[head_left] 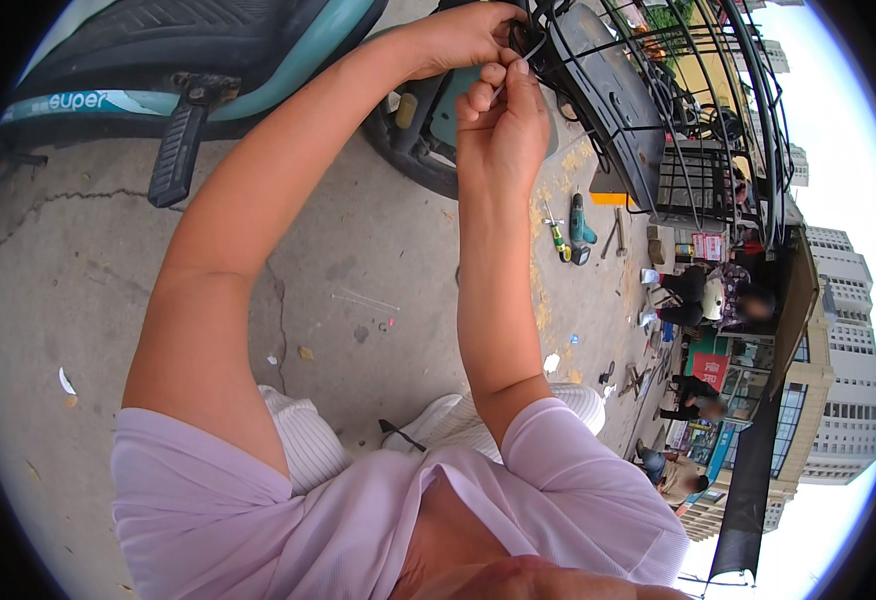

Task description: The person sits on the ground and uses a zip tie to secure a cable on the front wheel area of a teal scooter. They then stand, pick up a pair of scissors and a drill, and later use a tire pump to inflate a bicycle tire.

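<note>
Both of my hands meet at the top, beside the black wire basket [693, 110] of a teal electric scooter [298, 65]. My left hand [463, 40] is closed, fingertips pinched together among black cables [548, 20] at the basket's edge; what they hold is partly hidden. Just below it, my right hand [506, 110] is closed too, its thumb and curled fingers pinching a thin pale strip [499, 96] that looks like a cable tie. A black plate [608, 100] lies against the basket's inner side, right of my hands.
A black footrest [180, 150] juts from the scooter at left, and a wheel [428, 170] stands under my forearms. On the concrete lie a teal cordless drill [580, 225], a screwdriver [556, 235] and metal hand tools [615, 235]. People [703, 295] are farther off at right.
</note>
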Demonstrator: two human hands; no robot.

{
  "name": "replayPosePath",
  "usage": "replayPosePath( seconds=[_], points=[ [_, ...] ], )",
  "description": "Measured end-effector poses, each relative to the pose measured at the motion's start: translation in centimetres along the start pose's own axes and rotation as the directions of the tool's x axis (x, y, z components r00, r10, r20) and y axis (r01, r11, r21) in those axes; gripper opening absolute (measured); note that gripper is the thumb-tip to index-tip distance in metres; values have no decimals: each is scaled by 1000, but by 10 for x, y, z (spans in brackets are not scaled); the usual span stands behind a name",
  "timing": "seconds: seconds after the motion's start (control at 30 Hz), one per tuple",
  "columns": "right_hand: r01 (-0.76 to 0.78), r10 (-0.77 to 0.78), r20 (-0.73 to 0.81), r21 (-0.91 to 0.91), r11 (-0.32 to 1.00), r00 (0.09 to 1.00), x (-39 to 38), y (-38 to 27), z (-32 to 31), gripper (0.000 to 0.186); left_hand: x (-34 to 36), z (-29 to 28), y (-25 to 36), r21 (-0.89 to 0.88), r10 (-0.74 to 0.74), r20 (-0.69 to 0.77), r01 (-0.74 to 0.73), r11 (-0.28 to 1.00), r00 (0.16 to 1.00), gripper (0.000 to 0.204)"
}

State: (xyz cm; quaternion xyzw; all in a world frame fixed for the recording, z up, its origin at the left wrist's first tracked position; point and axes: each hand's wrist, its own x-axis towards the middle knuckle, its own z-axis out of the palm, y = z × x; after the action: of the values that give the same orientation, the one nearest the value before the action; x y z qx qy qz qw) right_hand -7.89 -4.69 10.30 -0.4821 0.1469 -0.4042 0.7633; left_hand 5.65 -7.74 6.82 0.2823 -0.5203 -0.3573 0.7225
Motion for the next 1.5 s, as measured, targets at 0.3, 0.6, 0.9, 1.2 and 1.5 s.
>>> replayPosePath(
  seconds=[0.3,0.6,0.9,1.2,1.5],
  points=[
    [114,-125,-38,-217,969,991,11,11,-16,20,-2,10,19,234,-101,-119,127,964,988,24],
    [229,-261,21,-551,803,965,24,3,-27,33,-12,15,30,76,-190,-65,195,978,980,22],
    [200,-252,-26,-531,823,967,19,5,-22,27,-11,25,7,522,186,-381,45,852,906,21],
    [229,-252,-22,-346,910,968,30,14,-39,22,-24,47,29,18,-144,-432,168,986,890,23],
    [194,-210,-11,-338,921,978,27,9,-33,24,-25,36,35,-180,-298,-296,253,950,908,24]
  ],
)
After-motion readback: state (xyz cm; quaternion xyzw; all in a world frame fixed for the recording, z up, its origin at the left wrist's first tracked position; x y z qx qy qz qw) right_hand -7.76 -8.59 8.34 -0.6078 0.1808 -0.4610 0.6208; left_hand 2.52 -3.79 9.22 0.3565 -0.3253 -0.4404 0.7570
